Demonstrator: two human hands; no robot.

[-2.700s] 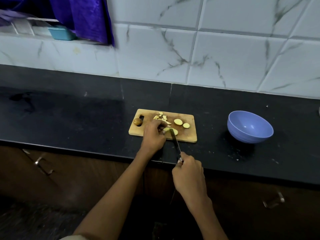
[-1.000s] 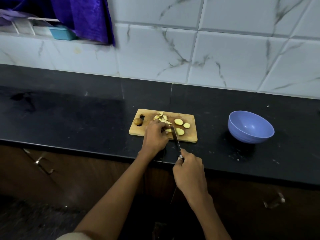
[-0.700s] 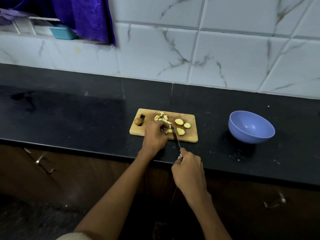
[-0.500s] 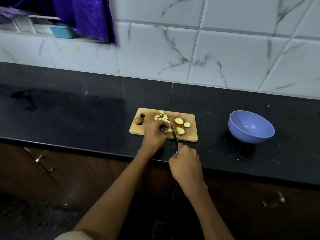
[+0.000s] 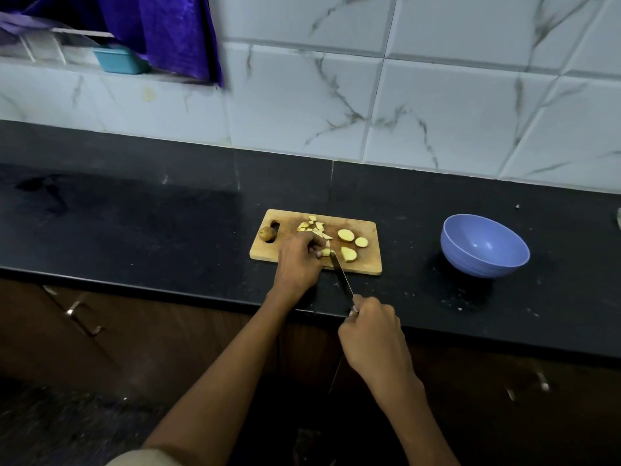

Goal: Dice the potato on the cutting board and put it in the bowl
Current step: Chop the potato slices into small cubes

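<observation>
A wooden cutting board (image 5: 368,264) lies on the black counter. On it are a pile of small potato dice (image 5: 311,227), three round potato slices (image 5: 346,235) and a brown potato end (image 5: 267,233) by the handle hole. My left hand (image 5: 299,260) presses a slice piece (image 5: 325,252) down at the board's near edge. My right hand (image 5: 371,334) grips the handle of a knife (image 5: 341,275); its tip rests at that piece, beside my left fingers. The empty blue bowl (image 5: 484,245) stands to the right of the board.
The black counter (image 5: 134,223) runs left and right, backed by a white marble-tiled wall (image 5: 420,95). A teal container (image 5: 119,60) and purple cloth (image 5: 168,31) sit on a ledge at the upper left. Dark cabinet doors with metal handles (image 5: 79,314) are below the counter edge.
My right hand has drawn back toward me with the knife after pushing forward half a second ago. My left hand stays on the potato piece. A slice now lies separate right of the blade.
</observation>
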